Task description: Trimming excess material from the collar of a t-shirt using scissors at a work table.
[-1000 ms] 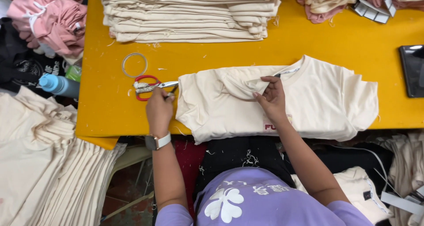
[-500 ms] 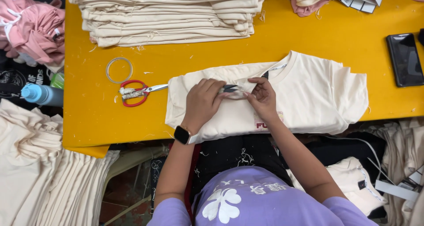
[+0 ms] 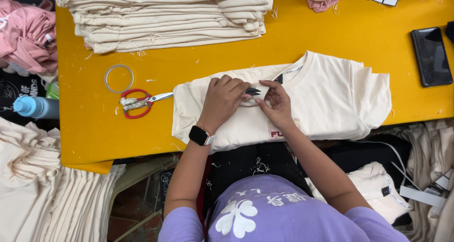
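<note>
Along the left edge of the yellow tabletop lies a thin grey ring, and just below it red-handled scissors rest flat, blades aimed right. A tall stack of folded cream garments fills the far left corner. At the near edge, mid-tabletop, a cream T-shirt lies folded, collar away from the person. The left hand, smartwatch on its wrist, presses on the shirt with fingers curled around a small dark tag. The right hand meets it, fingers pinched narrow at that same tag. A black phone lies by the right edge.
</note>
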